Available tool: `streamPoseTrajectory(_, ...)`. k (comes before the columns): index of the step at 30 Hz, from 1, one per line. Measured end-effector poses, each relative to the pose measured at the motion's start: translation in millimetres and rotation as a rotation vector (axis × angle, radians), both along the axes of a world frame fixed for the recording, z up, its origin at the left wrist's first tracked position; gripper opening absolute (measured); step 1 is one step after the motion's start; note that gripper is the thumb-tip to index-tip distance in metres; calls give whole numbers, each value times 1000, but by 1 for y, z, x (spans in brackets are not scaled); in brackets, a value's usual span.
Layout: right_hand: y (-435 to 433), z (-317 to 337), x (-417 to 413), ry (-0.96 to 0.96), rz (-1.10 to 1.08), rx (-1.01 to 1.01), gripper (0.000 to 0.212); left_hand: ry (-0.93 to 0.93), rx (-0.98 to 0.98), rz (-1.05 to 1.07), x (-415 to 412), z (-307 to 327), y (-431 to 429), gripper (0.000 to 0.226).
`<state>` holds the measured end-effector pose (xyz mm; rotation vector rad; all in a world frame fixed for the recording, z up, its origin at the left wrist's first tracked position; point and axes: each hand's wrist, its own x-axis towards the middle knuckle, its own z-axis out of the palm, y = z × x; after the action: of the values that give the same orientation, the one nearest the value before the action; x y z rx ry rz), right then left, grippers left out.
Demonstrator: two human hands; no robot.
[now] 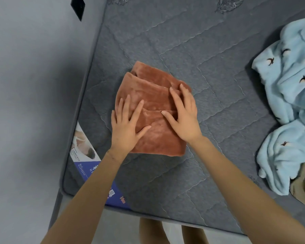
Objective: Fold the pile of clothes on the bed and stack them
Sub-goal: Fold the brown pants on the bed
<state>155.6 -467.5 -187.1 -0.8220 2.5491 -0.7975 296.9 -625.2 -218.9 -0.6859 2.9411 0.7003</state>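
On the grey quilted bed (183,50), near its left edge, 1 folded rust-brown fleece garment (148,92). Along the right edge, crumpled pale-blue clothes (289,85) with bird motifs, a tan piece (301,187) touching them. At the near-left corner, a blue-and-white label (84,166).

Dim, cool, even light, soft shadows under the hands, wide-angle bending at edges, slightly soft focus throughout

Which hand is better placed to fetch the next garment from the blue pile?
Probably the right hand: it rests on the orange cloth's right side, nearer the blue pile. The left hand would have to cross over.
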Motion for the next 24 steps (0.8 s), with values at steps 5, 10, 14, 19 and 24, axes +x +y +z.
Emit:
streamPoseTrajectory(5,-18,0,-33,-269,-141,87,97,9,444,580,10,12,6,110)
streamPoseTrajectory(10,-12,-1,-34,-286,-149,148,74,-48,760,776,2,15,4,94)
streamPoseTrajectory(14,-1,3,-24,-313,-226,126,49,-57,930,745,-14,23,-16,54)
streamPoseTrajectory(19,22,5,5,-468,-474,38,37,-115,734,434,-44,37,-43,49)
streamPoseTrajectory(24,39,4,27,-552,-588,36,47,-53,322,137,-88,53,-31,46)
